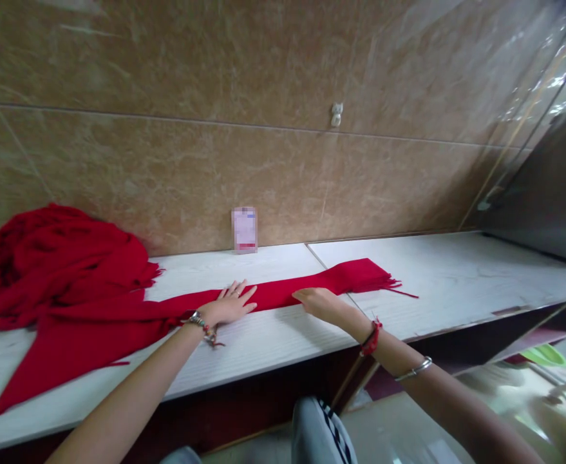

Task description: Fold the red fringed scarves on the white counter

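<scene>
A long red scarf (279, 293) with a fringed end lies folded into a narrow strip along the white countertop. My left hand (230, 306) rests palm down on the strip, its fingers spread. Farther right, my right hand (322, 304) has its fingers pressed together at the scarf's near edge and appears to pinch the cloth; the fingertips are partly hidden. Right of that hand, the strip widens toward its fringe. At its left end, the strip runs into a loose heap of red cloth (65, 264), with one corner spread toward the front edge.
A small pale card or box (245, 229), blurred out, leans on the brown tiled wall (190, 174). A small white cat-shaped hook (337, 115) is on the wall. A dark panel (548, 187) stands at the right end of the white countertop (437, 270). Below right is a green basin (546, 355).
</scene>
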Demonstrator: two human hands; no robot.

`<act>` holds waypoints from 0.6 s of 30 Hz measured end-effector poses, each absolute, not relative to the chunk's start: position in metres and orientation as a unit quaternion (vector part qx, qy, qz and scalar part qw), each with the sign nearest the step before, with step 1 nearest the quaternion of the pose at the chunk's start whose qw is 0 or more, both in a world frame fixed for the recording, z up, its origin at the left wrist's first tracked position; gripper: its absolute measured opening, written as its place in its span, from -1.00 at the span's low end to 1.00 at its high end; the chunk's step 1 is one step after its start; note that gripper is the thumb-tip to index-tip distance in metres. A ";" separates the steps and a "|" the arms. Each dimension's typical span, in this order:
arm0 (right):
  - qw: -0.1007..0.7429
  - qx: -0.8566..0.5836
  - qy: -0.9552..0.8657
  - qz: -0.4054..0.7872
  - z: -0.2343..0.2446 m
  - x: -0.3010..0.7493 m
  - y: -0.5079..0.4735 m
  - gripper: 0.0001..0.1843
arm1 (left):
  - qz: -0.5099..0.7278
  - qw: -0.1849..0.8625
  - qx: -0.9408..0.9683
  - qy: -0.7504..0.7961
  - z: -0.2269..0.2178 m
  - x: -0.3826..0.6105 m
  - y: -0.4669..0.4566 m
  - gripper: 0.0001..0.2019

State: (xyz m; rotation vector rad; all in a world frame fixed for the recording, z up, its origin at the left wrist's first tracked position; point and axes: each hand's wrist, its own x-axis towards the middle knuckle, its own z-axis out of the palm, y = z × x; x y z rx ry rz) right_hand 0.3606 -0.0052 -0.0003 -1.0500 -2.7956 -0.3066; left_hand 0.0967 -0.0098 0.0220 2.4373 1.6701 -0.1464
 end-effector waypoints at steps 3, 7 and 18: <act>0.052 -0.327 -0.936 -0.119 -0.001 0.364 0.002 -0.59 | -0.082 0.108 0.814 0.565 0.021 0.097 -0.018 -0.47; 0.062 -0.347 -0.926 -0.136 -0.002 0.361 0.004 -0.64 | -0.098 0.121 0.814 0.559 0.036 0.108 -0.008 -0.48; 0.086 -0.392 -0.884 -0.239 0.002 0.360 -0.012 -0.87 | 0.018 0.215 0.839 0.499 0.043 0.184 0.076 -0.71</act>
